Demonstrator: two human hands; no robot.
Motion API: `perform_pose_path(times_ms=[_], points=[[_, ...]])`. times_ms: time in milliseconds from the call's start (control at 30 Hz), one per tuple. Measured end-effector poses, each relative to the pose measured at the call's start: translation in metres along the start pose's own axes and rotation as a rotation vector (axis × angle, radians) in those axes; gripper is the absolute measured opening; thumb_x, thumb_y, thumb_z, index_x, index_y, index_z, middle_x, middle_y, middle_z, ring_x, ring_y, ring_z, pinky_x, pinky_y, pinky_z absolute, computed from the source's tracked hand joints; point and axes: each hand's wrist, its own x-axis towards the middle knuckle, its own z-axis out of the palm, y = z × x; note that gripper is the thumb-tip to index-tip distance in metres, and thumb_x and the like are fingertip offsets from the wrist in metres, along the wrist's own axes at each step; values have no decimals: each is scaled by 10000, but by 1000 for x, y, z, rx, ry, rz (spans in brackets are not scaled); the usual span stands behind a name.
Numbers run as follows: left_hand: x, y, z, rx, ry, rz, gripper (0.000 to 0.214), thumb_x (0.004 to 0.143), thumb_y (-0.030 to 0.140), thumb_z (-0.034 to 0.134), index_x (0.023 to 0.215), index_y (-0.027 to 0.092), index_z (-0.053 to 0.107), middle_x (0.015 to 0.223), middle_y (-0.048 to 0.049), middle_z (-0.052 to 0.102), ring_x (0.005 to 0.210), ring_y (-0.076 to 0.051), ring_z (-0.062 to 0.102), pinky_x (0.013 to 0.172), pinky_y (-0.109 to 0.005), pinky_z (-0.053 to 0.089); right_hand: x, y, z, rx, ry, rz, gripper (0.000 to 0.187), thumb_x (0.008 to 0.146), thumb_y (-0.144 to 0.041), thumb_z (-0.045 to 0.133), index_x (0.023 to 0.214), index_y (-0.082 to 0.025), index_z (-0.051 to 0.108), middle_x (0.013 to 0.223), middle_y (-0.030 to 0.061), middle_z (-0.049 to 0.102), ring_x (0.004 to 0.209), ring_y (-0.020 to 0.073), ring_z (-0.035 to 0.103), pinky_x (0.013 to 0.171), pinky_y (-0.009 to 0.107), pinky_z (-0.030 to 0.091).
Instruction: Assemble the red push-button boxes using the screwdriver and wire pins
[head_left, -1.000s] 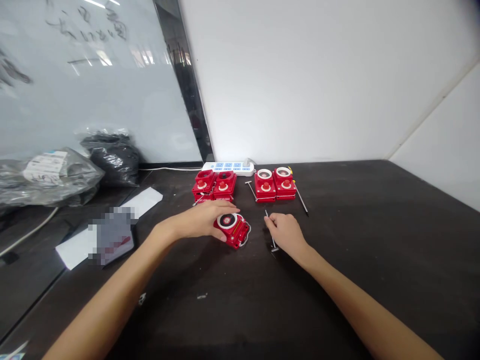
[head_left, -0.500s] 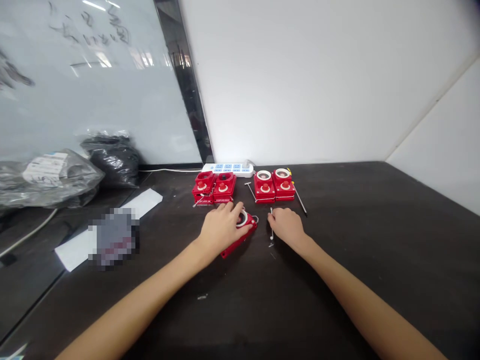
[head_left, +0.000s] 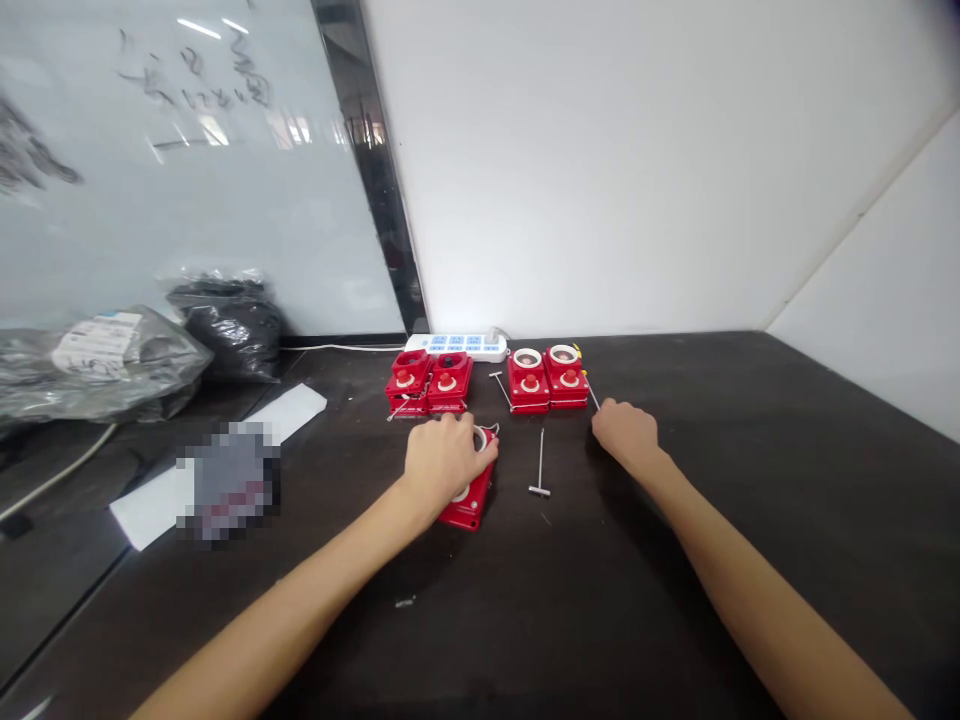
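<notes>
My left hand (head_left: 444, 462) grips a red alarm box (head_left: 466, 512) from above, its fingers wrapped over the upper part and hiding much of it. A white ring and a wire loop show past the thumb. My right hand (head_left: 626, 434) is closed around the near end of a thin screwdriver (head_left: 592, 388) with yellow on its far end. The screwdriver lies beside the right-hand red box, and my fingers hide its tip. Between my hands, a T-handled metal tool (head_left: 541, 465) lies on the table, touched by neither.
Two red boxes with white rings (head_left: 529, 385) stand at back centre-right; two others (head_left: 448, 383) stand left of them. Another T-handled tool (head_left: 501, 389) lies between the pairs. A white power strip (head_left: 457, 347) sits behind. Plastic bags (head_left: 225, 325) and white paper (head_left: 298, 412) lie left.
My right hand has let go of the T-handled tool and moved right to the screwdriver. My left hand has turned the red alarm box more upright in view and shifted it slightly left.
</notes>
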Motion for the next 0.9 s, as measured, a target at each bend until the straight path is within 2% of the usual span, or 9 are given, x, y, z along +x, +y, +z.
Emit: perform_pose_path(times_ms=[100, 233, 433, 500, 567, 667, 767, 833, 900], points=[[0, -5, -1, -3, -12, -7, 588, 880, 660, 410, 966, 140, 669, 844, -146, 697, 734, -309, 680, 593, -322, 411, -5, 6, -7, 28, -55, -23, 326, 887, -249, 446, 1011, -84, 697, 1017, 229, 703, 955, 334, 693, 744, 367, 484], [-2, -10, -3, -31, -22, 25, 690, 862, 750, 341, 950, 148, 666, 811, -141, 703, 737, -292, 681, 594, -304, 403, -35, 7, -20, 76, -145, -62, 342, 850, -351, 490, 939, -113, 717, 947, 202, 712, 909, 334, 696, 707, 361, 480], [-3, -11, -7, -16, -25, 56, 641, 888, 718, 342, 962, 168, 664, 842, -122, 710, 783, -299, 688, 621, -320, 442, -82, -14, -13, 15, -293, -233, 331, 845, -318, 488, 948, -105, 719, 968, 205, 703, 912, 324, 688, 694, 349, 476], [-3, -14, -9, -30, -46, 59, 636, 900, 707, 325, 995, 178, 667, 843, -116, 710, 798, -303, 689, 640, -335, 460, -80, -15, -13, -5, -262, -248, 329, 868, -313, 466, 937, -115, 720, 946, 197, 701, 899, 322, 688, 685, 345, 471], [-2, -20, -12, -55, -77, 71, 623, 927, 673, 291, 1054, 190, 664, 868, -112, 713, 837, -303, 689, 676, -350, 476, -70, -8, -16, -48, -156, -228, 329, 900, -280, 427, 979, -126, 707, 916, 181, 692, 855, 310, 689, 670, 343, 462], [-1, -38, -18, -142, -148, 198, 562, 949, 613, 313, 1247, 228, 594, 1124, -114, 680, 975, -294, 668, 788, -373, 487, -47, 8, -18, -123, 33, -425, 443, 840, -75, 452, 1239, -200, 598, 1085, 142, 635, 816, 238, 674, 661, 304, 437], [1, -56, -24, -296, -282, 407, 640, 869, 635, 493, 1418, 312, 433, 1421, -91, 493, 1098, -284, 619, 883, -364, 470, -32, 22, -10, -161, 34, -643, 337, 824, -68, 531, 1102, -208, 657, 1131, 139, 581, 901, 233, 624, 701, 295, 433], [3, -63, -25, -372, -338, 483, 700, 821, 605, 591, 1436, 330, 401, 1464, -79, 438, 1141, -281, 591, 910, -347, 459, -28, 31, -5, -148, 65, -776, 210, 862, -110, 531, 971, -206, 682, 1094, 128, 597, 961, 250, 585, 771, 329, 428], [4, -64, -24, -427, -331, 506, 623, 847, 550, 590, 1403, 313, 439, 1407, -75, 493, 1156, -268, 576, 922, -337, 452, -25, 41, -3, -106, 99, -900, 196, 890, -127, 507, 874, -216, 681, 1103, 107, 624, 1000, 259, 563, 817, 366, 416]])
